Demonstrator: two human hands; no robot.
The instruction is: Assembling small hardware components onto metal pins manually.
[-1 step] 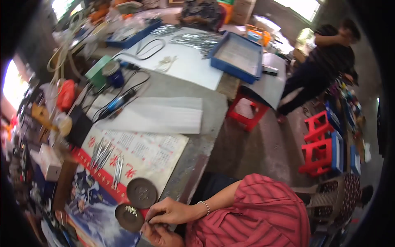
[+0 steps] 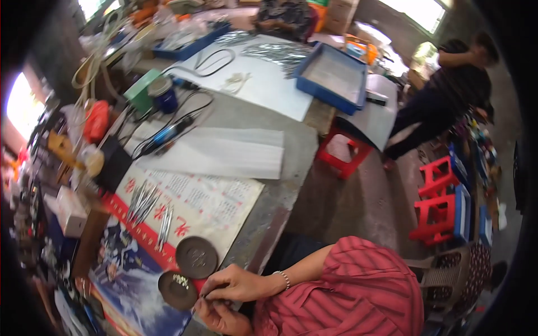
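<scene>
My right hand (image 2: 238, 283), with a beaded bracelet at the wrist, is closed in a pinch over the table's near edge. Just below it, my left hand (image 2: 223, 319) is closed too, its fingertips meeting the right hand's. Whatever lies between the fingers is too small to make out. Beside the hands sit two round dark dishes: the nearer dish (image 2: 172, 298) holds small pale bits, and the larger dish (image 2: 196, 266) holds a few tiny pieces. Beyond them, slim silvery metal sticks (image 2: 142, 203) lie in a loose pile on a printed sheet (image 2: 224, 207), with several more sticks (image 2: 165, 225) alongside.
A blue-handled corded tool (image 2: 165, 134) rests on white foam sheeting (image 2: 241, 154). A blue tray (image 2: 330, 78) stands at the far table corner. Red stools (image 2: 343, 148) stand on the floor. One person (image 2: 448, 95) stands at the right; another (image 2: 283, 17) sits across the table.
The whole view has shifted slightly, with the table's things now a little farther right in the picture. Both hands keep nearly the same pinched pose.
</scene>
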